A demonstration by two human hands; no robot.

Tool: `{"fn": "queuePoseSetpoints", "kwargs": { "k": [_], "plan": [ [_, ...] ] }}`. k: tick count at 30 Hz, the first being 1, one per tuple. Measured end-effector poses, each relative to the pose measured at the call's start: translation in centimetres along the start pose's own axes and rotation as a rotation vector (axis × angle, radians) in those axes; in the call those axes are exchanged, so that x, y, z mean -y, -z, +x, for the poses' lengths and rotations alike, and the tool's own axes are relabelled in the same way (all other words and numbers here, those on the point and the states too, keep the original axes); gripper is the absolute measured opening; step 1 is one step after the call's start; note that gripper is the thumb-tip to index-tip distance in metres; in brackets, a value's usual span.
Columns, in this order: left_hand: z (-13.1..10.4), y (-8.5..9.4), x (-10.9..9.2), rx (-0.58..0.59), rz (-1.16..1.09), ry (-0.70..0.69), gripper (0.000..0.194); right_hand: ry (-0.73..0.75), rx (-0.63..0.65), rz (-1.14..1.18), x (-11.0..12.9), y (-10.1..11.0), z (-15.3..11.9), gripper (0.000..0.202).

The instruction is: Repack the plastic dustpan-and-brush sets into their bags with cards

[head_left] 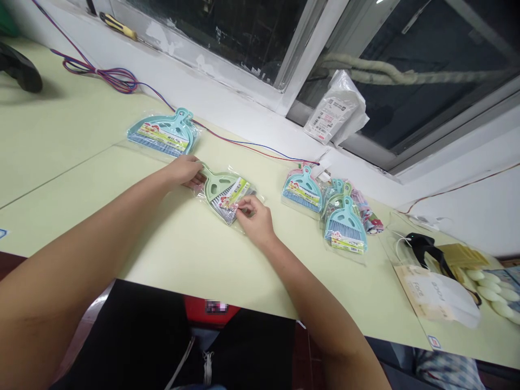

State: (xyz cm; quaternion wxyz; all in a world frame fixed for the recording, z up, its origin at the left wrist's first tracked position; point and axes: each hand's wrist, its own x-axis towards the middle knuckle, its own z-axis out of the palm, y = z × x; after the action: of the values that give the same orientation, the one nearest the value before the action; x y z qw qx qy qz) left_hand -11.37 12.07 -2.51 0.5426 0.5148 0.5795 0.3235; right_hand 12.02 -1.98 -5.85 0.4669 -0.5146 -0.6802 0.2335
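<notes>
A small green dustpan and brush set [216, 187] lies tilted on the table in a clear plastic bag, with a yellow-green label [238, 190] across it. My left hand [187, 171] is closed at its handle end, the fingertips partly hidden. Thumb and fingers of my right hand [255, 218] pinch the bag's edge beside the label. Beyond my left hand, a bagged light-blue dustpan set [162, 131] lies flat. To the right sit another light-blue dustpan set [304, 189] and a small pile topped by a blue dustpan set [347, 227].
Red and blue wires [244, 143] run along the wall side from a coil [117, 81]. A screwdriver [122, 27] and a white plastic packet [335, 111] rest on the window ledge. At the right lie a face-mask packet [436, 295] and a black strap-like object [426, 252].
</notes>
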Motion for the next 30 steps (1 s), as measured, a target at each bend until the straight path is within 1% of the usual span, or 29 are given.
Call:
{"fn": "queuePoseSetpoints", "kwargs": {
  "k": [6,12,17,20,25,30],
  "plan": [
    [0.18,-0.04,0.15,0.003,-0.013,-0.003,0.025,-0.033,0.012,0.012,-0.39,-0.17,0.13,0.012],
    [0.32,-0.05,0.18,0.001,-0.025,0.003,0.025,-0.052,0.000,0.006,-0.69,-0.13,0.30,0.028],
    [0.21,-0.13,0.05,-0.009,-0.028,0.018,0.023,-0.046,0.034,-0.037,-0.68,0.00,0.40,0.040],
    [0.07,-0.18,-0.04,-0.003,-0.026,0.021,0.022,-0.040,0.033,-0.067,-0.56,0.05,0.39,0.039],
    [-0.02,-0.26,-0.09,-0.008,-0.024,0.008,0.022,-0.013,0.029,-0.047,-0.31,0.05,0.37,0.038],
    [-0.08,-0.30,-0.10,-0.012,-0.025,0.011,0.024,-0.027,0.038,-0.030,-0.24,0.05,0.33,0.038]
  ]
}}
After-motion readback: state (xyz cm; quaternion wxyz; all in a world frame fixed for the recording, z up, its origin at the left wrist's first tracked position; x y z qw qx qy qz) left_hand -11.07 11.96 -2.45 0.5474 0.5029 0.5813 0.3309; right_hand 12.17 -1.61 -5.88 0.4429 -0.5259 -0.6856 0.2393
